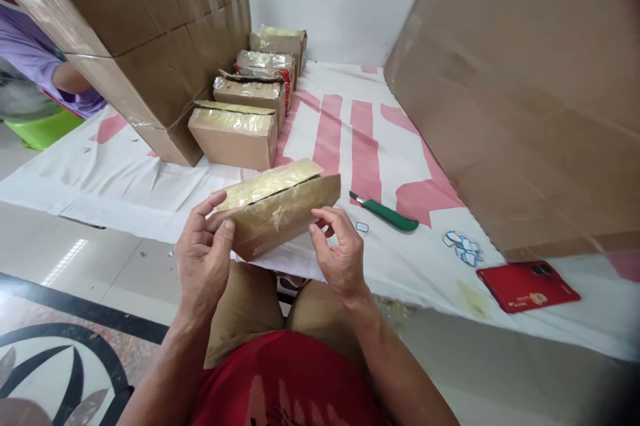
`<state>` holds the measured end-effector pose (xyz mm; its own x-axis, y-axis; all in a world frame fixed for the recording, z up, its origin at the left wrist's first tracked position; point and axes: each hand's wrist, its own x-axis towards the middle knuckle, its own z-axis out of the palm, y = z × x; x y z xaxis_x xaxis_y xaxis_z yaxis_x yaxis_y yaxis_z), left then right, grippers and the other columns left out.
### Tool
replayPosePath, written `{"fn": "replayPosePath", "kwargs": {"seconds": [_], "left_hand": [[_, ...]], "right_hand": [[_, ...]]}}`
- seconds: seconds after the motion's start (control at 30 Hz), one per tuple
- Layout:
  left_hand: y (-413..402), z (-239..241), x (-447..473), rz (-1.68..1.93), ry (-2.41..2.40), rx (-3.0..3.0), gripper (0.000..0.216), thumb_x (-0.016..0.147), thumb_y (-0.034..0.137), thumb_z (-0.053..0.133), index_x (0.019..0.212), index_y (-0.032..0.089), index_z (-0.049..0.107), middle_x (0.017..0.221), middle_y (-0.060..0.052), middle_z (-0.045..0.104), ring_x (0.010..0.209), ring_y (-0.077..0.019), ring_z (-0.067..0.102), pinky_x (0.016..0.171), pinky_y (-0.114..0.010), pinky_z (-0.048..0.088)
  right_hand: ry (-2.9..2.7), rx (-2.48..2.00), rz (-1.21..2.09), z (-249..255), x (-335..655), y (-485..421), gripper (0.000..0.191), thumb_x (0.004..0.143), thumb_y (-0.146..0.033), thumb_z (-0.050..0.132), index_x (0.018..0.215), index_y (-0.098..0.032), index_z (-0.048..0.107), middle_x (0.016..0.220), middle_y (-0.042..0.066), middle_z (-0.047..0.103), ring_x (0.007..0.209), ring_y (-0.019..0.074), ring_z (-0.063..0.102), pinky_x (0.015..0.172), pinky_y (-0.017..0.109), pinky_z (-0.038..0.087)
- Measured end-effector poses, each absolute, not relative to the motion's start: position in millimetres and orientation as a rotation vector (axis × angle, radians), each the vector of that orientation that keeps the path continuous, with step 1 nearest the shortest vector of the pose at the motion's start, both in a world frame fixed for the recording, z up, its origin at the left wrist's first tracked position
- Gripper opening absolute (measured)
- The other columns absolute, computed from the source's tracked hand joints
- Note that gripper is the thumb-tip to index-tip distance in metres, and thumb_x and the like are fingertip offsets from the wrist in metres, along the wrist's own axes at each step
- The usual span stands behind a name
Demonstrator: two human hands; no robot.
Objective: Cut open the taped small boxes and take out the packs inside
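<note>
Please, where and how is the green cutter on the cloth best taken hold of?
I would grip the green cutter by the middle of its thick handle, the right hand coming from the near right: it lies flat, with the blade pointing left and slightly away.

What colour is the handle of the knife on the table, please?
The knife handle is dark green; it shows best in the head view.

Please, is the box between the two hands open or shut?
The box is slightly open: a dark gap shows between its top flaps. What is inside cannot be seen.
</note>
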<state>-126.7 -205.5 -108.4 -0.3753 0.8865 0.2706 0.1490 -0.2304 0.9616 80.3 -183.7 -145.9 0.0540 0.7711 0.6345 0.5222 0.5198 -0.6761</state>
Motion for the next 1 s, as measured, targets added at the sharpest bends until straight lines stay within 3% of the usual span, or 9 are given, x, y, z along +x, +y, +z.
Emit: {"fn": "replayPosePath", "kwargs": {"seconds": [0.2, 0.3, 0.6, 0.7, 0.8, 0.9, 1.0], "left_hand": [[-225, -119, -119, 1.672, 1.198, 1.291, 0.037, 0.092, 0.022, 0.072, 0.128, 0.022, 0.065, 0.111, -0.008, 0.082, 0.108, -0.0216, 0.077, 0.098, -0.033, 0.060], [-239, -119, -110, 1.629, 1.237, 1.369, 0.027, 0.094, 0.016, 0.068, 0.120, 0.023, 0.070, 0.119, -0.007, 0.080, 0.113, -0.0203, 0.076, 0.099, -0.031, 0.061], [-254, -118, -87, 1.628, 1.253, 1.673, 0.030, 0.090, 0.002, 0.065, 0.112, 0.023, 0.068, 0.125, -0.007, 0.078, 0.114, -0.0191, 0.076, 0.098, -0.032, 0.062], [-253, -115, -86, 1.645, 1.234, 1.744, 0.032, 0.088, 0.000, 0.064, 0.111, 0.022, 0.068, 0.122, -0.008, 0.079, 0.113, -0.0193, 0.076, 0.097, -0.032, 0.061], [-252, -114, -87, 1.651, 1.213, 1.784, 0.033, 0.086, -0.001, 0.064, 0.110, 0.022, 0.068, 0.121, -0.009, 0.079, 0.111, -0.0195, 0.076, 0.095, -0.032, 0.061], [-252, -118, -87, 1.650, 1.222, 1.783, 0.032, 0.087, -0.001, 0.064, 0.110, 0.022, 0.068, 0.122, -0.009, 0.079, 0.111, -0.0205, 0.077, 0.094, -0.033, 0.062], [-253, -123, -88, 1.644, 1.250, 1.700, 0.029, 0.089, 0.003, 0.065, 0.110, 0.022, 0.069, 0.123, -0.009, 0.079, 0.112, -0.0218, 0.077, 0.096, -0.036, 0.063]], "right_hand": [[-1.689, -1.046, 0.200, -132, 69, -193, 0.024, 0.096, -0.011, 0.062, 0.116, -0.023, 0.067, 0.109, 0.008, 0.070, 0.103, 0.0216, 0.071, 0.088, 0.037, 0.061], [-1.668, -1.068, 0.215, -128, 68, -194, 0.025, 0.095, -0.012, 0.063, 0.117, -0.024, 0.067, 0.112, 0.009, 0.071, 0.107, 0.0233, 0.070, 0.091, 0.040, 0.062], [-1.672, -1.119, 0.336, -118, 70, -217, 0.032, 0.094, -0.014, 0.066, 0.124, -0.026, 0.065, 0.131, 0.011, 0.069, 0.121, 0.0256, 0.067, 0.101, 0.045, 0.058], [-1.582, -1.167, 0.456, -115, 71, -223, 0.023, 0.096, -0.020, 0.067, 0.118, -0.026, 0.068, 0.118, 0.007, 0.073, 0.111, 0.0228, 0.069, 0.097, 0.040, 0.058], [-1.465, -1.195, 0.685, -111, 72, -222, 0.011, 0.098, -0.032, 0.066, 0.106, -0.026, 0.070, 0.092, 0.001, 0.073, 0.085, 0.0176, 0.069, 0.079, 0.031, 0.058], [-1.406, -1.172, 0.846, -105, 67, -216, 0.016, 0.100, -0.035, 0.064, 0.091, -0.024, 0.069, 0.077, -0.001, 0.071, 0.071, 0.0147, 0.067, 0.068, 0.027, 0.055], [-1.371, -1.130, 0.926, -104, 59, -209, 0.019, 0.099, -0.033, 0.063, 0.084, -0.023, 0.067, 0.073, -0.002, 0.069, 0.069, 0.0146, 0.066, 0.067, 0.027, 0.055]]}}
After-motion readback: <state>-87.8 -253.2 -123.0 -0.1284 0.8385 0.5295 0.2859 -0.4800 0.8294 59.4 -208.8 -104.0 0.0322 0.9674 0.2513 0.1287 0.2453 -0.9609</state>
